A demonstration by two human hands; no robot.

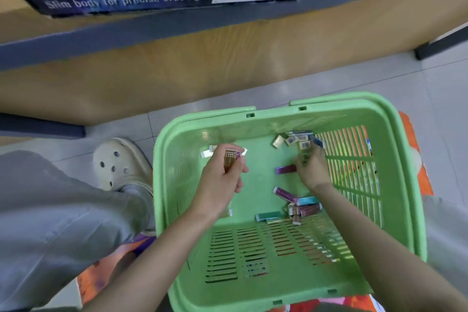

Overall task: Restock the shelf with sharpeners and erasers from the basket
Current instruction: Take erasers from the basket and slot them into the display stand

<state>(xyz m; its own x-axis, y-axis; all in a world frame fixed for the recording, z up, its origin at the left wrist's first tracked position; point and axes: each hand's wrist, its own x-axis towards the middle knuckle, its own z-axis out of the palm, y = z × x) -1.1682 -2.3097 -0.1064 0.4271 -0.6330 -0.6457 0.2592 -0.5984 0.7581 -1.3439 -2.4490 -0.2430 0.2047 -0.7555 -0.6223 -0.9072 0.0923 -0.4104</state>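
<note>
A green plastic basket (395, 149) sits on the floor below me. Inside it lie scattered small erasers: a barcoded cluster (296, 140) at the far side, a purple one (285, 169) in the middle, and a pile (301, 206) of purple and teal ones nearer me. My left hand (222, 180) hovers inside the basket and grips a few small packaged erasers (231, 157) between thumb and fingers. My right hand (310, 167) reaches down toward the far cluster, blurred, its fingers curled near a blue-wrapped piece; whether it holds anything is unclear.
A wooden shelf unit (177, 66) with a dark edge strip runs across the top. On it stands a dark display box (121, 0) printed "Slim body for precise erasing." My grey trouser leg and white clog (121, 162) are left of the basket. Orange patterned material (415, 154) lies beneath it.
</note>
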